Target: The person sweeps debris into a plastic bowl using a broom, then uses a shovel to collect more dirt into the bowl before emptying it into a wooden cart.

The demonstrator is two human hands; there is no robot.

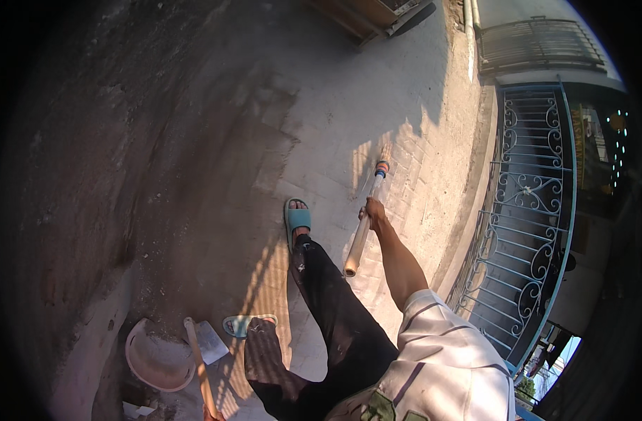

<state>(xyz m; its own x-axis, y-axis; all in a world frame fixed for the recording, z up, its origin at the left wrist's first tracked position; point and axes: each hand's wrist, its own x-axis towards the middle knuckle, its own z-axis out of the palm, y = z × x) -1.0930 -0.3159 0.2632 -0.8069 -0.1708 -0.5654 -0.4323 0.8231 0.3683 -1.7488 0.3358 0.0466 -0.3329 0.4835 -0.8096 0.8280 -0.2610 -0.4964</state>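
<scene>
My right hand (375, 210) is closed around the thick, pale tube handle of a broom (359, 245). Blue and orange bands bind its bristles, whose tips point away from me toward the paving. At the lower left edge, a small part of my left hand (212, 415) shows around the wooden handle of a hoe (201, 368). The hoe's flat grey metal blade (211, 343) lies low by the ground, close to a pale, worn basin (135, 361). Most of the left hand is cut off by the picture's edge.
Brick paving (412, 168) runs between a dark, rough bank (145, 154) on the left and a blue metal gate (528, 210) on the right. A brown box-like thing with a wheel (413, 19) stands at the far end. My sandalled feet (298, 219) are apart on the ground.
</scene>
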